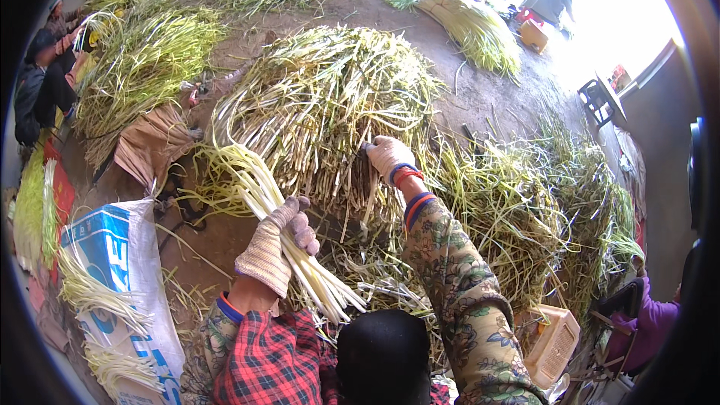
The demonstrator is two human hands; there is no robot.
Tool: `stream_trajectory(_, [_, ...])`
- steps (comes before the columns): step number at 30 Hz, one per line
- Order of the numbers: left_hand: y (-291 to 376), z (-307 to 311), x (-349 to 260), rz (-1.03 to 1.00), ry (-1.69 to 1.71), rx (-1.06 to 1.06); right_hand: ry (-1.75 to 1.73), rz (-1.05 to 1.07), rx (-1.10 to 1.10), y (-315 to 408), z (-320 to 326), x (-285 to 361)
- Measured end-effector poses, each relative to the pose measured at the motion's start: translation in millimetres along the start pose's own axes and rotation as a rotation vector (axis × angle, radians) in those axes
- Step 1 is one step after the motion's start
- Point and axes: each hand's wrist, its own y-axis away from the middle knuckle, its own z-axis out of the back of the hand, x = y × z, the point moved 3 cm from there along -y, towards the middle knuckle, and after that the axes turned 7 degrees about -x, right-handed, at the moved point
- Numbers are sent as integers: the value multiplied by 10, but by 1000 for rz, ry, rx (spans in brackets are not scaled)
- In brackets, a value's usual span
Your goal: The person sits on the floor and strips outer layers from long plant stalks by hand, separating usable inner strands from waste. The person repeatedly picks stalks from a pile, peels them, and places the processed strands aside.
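My left hand [284, 236], in a striped knit glove with soiled fingertips, grips a bundle of long pale stalks [256, 183] with yellow-green leaves. The bundle slants, its white ends pointing down toward my lap and its leafy ends to the upper left. In front of me lies a large heap of similar leafy stalks [332, 90], their brownish ends facing me. At its front edge my gloved right hand [391, 157] has its fingers curled around stalk ends; the fingertips are partly hidden.
Cleaned stalk bunches [107, 292] lie on a white-and-blue woven sack [149, 259] at left. Loose leaves [495, 197] pile up at right, beside a plastic basket [554, 343]. Other people [45, 79] sit at far left, right and back. A tan cloth [152, 143] lies left of the heap.
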Motion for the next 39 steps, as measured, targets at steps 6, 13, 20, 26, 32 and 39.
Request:
stream_trajectory(6, [11,46,22,7,17,3,-194,-161,-52,205,199,-566])
stream_trajectory(13, [18,62,56,13,20,29,-601,-164,251,135,333,-431])
stream_trajectory(20, [1,62,57,15,-15,10,-90,28,115,-245,-8,54])
stream_trajectory(26, [-28,89,40,25,-12,21,-188,-46,-36,-236,-22,-55])
stream_trajectory(32, [50,112,-23,-14,-12,-9,-119,-183,-69,-54,238,-261])
stream_trajectory(39, [77,117,-68,-35,-8,-20,-44,-388,-297,364,833,-1787])
